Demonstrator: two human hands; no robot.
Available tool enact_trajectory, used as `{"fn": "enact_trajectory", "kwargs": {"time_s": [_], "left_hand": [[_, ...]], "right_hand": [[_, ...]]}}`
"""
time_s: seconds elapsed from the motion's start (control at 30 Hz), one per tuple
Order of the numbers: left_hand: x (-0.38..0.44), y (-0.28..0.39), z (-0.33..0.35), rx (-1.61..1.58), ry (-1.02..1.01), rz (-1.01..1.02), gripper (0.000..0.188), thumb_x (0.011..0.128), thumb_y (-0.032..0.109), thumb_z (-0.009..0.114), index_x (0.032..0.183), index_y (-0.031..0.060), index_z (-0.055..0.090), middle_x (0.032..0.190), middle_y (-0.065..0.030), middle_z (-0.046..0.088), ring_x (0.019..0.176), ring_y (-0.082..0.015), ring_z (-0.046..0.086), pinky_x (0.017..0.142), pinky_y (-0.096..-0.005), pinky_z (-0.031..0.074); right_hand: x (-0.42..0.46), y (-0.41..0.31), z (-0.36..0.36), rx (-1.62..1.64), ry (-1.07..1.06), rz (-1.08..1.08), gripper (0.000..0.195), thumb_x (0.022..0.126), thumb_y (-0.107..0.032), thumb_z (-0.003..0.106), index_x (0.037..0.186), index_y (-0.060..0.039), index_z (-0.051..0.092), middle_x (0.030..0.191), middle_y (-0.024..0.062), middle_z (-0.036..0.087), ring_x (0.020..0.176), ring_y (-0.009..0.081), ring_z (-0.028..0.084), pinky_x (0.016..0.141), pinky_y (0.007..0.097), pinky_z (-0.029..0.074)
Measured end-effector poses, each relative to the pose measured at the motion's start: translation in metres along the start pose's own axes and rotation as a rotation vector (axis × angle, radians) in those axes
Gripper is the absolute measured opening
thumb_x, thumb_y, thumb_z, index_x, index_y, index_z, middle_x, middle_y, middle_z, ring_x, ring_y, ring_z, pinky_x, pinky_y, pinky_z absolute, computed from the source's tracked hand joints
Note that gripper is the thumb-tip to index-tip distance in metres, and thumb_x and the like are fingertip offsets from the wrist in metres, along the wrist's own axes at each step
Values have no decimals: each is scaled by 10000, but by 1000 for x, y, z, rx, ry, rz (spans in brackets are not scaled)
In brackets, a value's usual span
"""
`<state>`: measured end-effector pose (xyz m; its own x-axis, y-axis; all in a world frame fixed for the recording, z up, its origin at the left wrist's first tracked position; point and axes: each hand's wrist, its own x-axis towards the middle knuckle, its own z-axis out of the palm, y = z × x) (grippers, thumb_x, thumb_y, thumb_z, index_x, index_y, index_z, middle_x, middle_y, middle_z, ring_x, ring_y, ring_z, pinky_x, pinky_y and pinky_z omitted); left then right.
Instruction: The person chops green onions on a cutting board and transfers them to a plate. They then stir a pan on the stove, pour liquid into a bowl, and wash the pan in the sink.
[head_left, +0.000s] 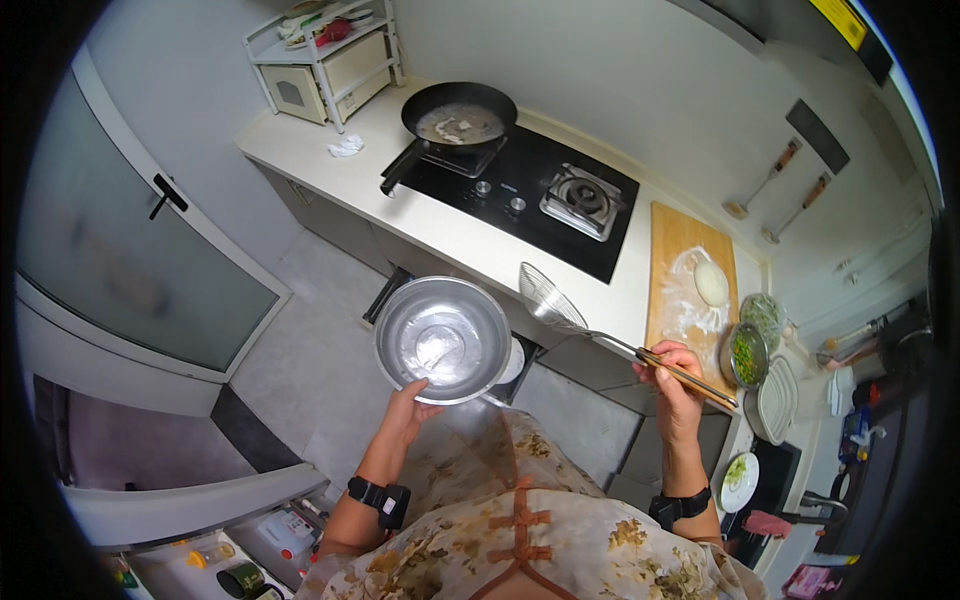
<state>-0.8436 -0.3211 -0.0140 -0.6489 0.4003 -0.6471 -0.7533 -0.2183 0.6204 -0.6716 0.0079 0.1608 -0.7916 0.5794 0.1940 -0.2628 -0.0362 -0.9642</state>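
My left hand (411, 409) grips the near rim of a round metal basin (390, 330), thumb over the edge. The basin has a bare, shiny inside and hangs in front of the counter. My right hand (675, 375) is closed around the wooden handle of a wire skimmer (551, 300). The skimmer's head points left, just right of the basin and near the counter's front edge. Beyond both hands a black wok (459, 120) sits on the left burner, holding cloudy liquid with pale pieces in it.
The gas hob (517, 176) has a bare right burner (585, 195). Right of it, a wooden board (664, 255) carries dough (710, 283) and flour. A bowl of chopped vegetables (745, 356) and a white plate (739, 487) stand farther right. An open drawer (386, 292) is beneath the basin.
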Motion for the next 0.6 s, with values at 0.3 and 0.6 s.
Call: {"fn": "enact_trajectory", "kwargs": {"time_s": [0.3,0.6], "left_hand": [[68,99,-65,-161,154,109,277,882,200,564,1078,5,543,959,-131,656,778,-246,669,667,-372,563],[154,236,-108,-199,179,178,311,882,197,567,1127,12,517,999,-117,631,826,-240,646,683,-385,546]], "right_hand": [[120,56,92,117,-187,-104,198,811,-92,673,940,-62,525,1114,127,492,912,199,557,845,342,463],[228,82,170,17,-129,-227,214,773,-64,659,911,-88,497,1149,137,485,1039,234,514,938,385,402]]}}
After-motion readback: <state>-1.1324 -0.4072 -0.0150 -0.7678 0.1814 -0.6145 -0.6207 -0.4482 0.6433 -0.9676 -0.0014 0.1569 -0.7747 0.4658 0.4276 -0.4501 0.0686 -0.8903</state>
